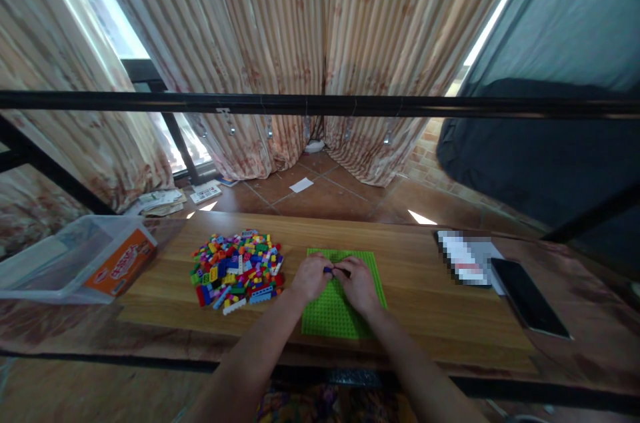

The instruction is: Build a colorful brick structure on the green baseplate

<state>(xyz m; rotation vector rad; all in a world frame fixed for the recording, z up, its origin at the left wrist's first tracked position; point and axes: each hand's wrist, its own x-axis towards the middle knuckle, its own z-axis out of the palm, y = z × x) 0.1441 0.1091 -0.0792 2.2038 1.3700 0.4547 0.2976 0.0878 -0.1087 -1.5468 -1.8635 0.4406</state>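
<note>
Hands meet over the baseplate [345, 316], a green studded sheet lying flat on the table [425, 289]. We see the left hand [311, 277] and right hand [356, 283] pinched together on a small dark brick [329, 269], fingers curled tight around it (its exact shape is too small to tell). Just left of the baseplate lies the brick pile [235, 269], many colours, loose. A clear tub [75, 263] sits at the far left, a phone [530, 296] to the right.
</note>
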